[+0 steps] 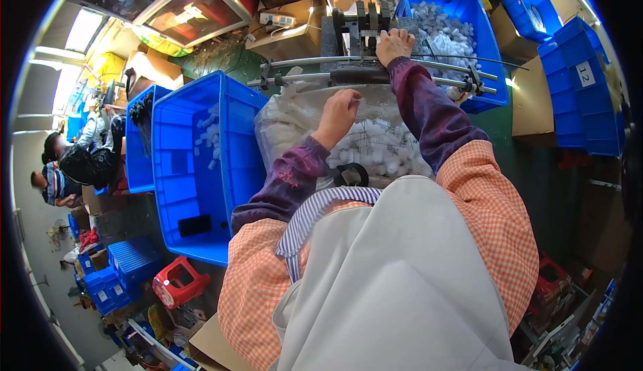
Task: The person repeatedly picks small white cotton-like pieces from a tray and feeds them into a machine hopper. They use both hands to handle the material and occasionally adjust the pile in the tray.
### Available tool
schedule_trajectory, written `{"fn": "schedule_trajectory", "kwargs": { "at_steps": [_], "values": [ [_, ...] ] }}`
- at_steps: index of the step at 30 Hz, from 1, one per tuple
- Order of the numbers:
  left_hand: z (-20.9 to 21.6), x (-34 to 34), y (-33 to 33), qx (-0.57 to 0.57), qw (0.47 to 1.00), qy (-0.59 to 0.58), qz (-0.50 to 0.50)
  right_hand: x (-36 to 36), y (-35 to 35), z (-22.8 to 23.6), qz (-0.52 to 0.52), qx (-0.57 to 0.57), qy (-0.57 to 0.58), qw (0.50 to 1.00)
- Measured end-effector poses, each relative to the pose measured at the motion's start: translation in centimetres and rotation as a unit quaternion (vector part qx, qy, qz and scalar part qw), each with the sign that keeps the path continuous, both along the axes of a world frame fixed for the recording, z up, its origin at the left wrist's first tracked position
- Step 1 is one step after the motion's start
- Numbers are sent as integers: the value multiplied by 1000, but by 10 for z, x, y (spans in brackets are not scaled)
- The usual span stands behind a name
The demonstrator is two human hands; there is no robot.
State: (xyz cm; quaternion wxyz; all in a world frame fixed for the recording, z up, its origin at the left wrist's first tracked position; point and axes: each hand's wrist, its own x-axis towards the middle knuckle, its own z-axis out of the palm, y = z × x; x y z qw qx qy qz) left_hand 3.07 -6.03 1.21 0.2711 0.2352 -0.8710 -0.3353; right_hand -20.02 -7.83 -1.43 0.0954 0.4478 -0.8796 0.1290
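In the head view, the right hand point(394, 44) is near the top middle of the frame. It rests on a small black machine point(365, 26), with its fingers curled over the machine's edge. I cannot tell if it is pinching anything. Just below it, two thin metal rails point(415, 66) run across the frame.

The left hand point(339, 111) is lower, in the middle. It is closed into a loose fist and sits over a clear bag point(281, 126) full of small white parts point(382, 146). What it holds is hidden.

A big blue bin point(194, 170) stands at the left with a few white parts inside. Another blue bin point(469, 16) at the upper right holds many more.
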Motion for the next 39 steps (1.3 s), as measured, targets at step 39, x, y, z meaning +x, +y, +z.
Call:
{"fn": "schedule_trajectory", "kwargs": {
  "at_steps": [39],
  "values": [
    [-53,24,-10,-11,938,-343,-51,-56,21,-10,47,-58,32,997]
  ]
}}
